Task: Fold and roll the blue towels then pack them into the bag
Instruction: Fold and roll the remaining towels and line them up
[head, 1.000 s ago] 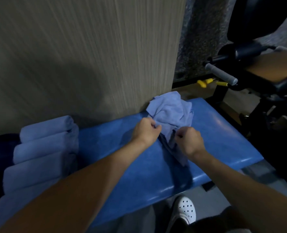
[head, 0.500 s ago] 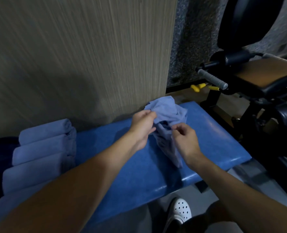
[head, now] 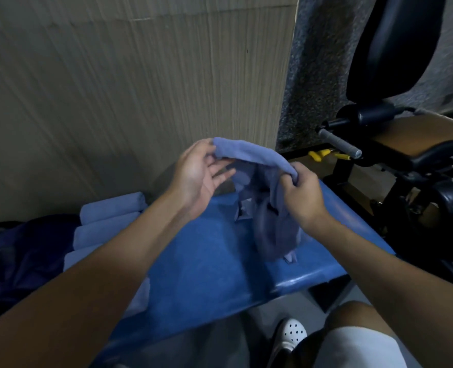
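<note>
A crumpled blue towel [head: 267, 208] hangs in the air above the blue padded bench [head: 206, 269]. My right hand [head: 302, 192] grips its upper edge in a fist. My left hand [head: 198, 173] holds the other end of that edge near the thumb, palm turned toward me and fingers spread. The towel's lower part dangles down to the bench. Several rolled blue towels [head: 108, 224] lie stacked at the bench's left end. A dark blue bag [head: 20, 256] sits at the far left, partly hidden by my left forearm.
A wood-grain wall panel [head: 140, 88] stands right behind the bench. Black gym equipment [head: 395, 160] with a grey handle and tan pad crowds the right side. A white perforated shoe [head: 291, 333] is on the floor below the bench's front edge.
Both hands have lifted the crumpled towel off the bench and moved apart, stretching its top edge between them. The camera has tilted so the view sits lower and wider.
</note>
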